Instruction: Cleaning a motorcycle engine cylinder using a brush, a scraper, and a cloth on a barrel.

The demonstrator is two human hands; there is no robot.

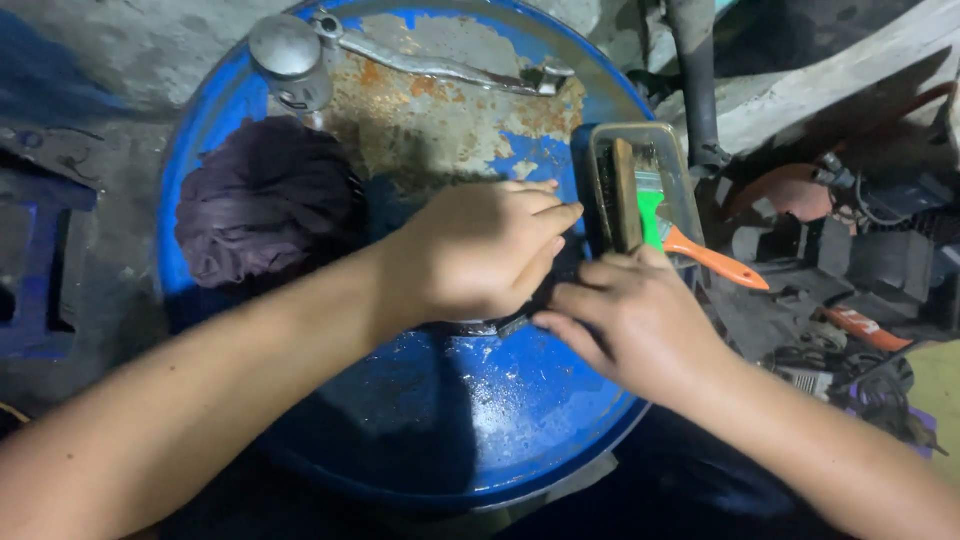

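Two hands are at work on the top of a blue drum [440, 420], and I take the drum as my landmark. I see the left hand [480, 250] lying palm down near the drum's centre, fingers curled over a small dark metal part [512, 325], of which only a sliver shows beneath it; it appears to press the part flat rather than grip it. The right hand [630, 320] sits at the drum's right edge, fingers bent and tips touching the same part; how firmly it holds I cannot tell. I judge the work mid-course: the part is on the drum and under both hands, and its condition is hidden. A clear tray [600, 170] at the drum's right rim holds a brush with a green ferrule and orange handle [700, 255], untouched. A dark purple rag [265, 205] lies heaped on the drum's left side. At the drum's far edge lie a grey metal cap [290, 55] and a long wrench [440, 68]. The drum top is rusted, its paint flaking, and looks wet nearer me. Right of the drum I note dim clutter of machine parts; left of it, bare concrete floor.
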